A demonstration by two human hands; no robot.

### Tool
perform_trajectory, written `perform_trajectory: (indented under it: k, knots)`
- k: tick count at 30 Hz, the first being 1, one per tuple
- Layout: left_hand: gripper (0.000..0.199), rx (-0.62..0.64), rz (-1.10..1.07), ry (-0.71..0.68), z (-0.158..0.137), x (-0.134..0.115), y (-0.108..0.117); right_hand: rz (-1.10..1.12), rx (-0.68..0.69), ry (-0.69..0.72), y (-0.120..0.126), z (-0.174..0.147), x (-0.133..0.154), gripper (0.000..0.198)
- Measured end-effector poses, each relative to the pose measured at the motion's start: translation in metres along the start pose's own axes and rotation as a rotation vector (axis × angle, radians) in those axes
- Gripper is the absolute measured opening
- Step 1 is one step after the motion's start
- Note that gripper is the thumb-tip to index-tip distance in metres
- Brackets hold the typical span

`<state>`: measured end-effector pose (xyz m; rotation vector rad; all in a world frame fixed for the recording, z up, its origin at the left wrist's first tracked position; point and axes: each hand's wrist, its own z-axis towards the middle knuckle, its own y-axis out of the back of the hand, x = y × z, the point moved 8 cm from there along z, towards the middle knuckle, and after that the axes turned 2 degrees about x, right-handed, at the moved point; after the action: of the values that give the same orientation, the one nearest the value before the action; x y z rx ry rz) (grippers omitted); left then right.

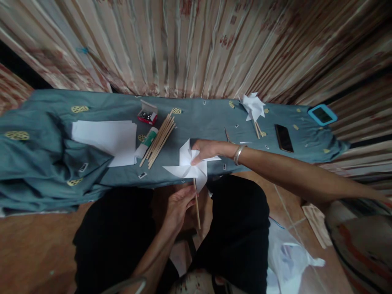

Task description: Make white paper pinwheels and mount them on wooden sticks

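Observation:
A white paper pinwheel point(200, 170) on a thin wooden stick point(197, 206) is held at the table's front edge. My left hand point(180, 200) pinches the stick just below the paper blades. From the right, my right hand point(203, 150) reaches over the pinwheel, its thumb pressed on the centre and its fingers behind the paper. Whatever fastens the centre is hidden under that thumb. To the left of the pinwheel lies a bundle of wooden sticks point(159, 141), beside a green and white glue stick point(150, 138).
White paper sheets point(104, 141) lie on the left of the cloth-covered table point(202, 118), near a red box of metal pins point(147, 114). Finished-looking pinwheels point(253, 107), scissors point(227, 134), a phone point(284, 138) and a blue-framed device point(322, 114) are rightward. A plastic bag point(286, 253) sits on the floor.

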<state>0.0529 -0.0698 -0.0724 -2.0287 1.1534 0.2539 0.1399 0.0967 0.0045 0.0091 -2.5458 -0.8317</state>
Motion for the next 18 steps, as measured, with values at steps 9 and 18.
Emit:
perform_trajectory:
  k: [9,18]
  knots:
    - [0.050,-0.011,0.074,0.020,-0.012,0.003,0.003,-0.007,-0.017,0.044,0.002,-0.005,0.006,0.019]
    - [0.050,-0.014,0.073,0.019,-0.014,-0.001,0.001,-0.204,-0.261,0.054,0.025,-0.023,0.005,0.036]
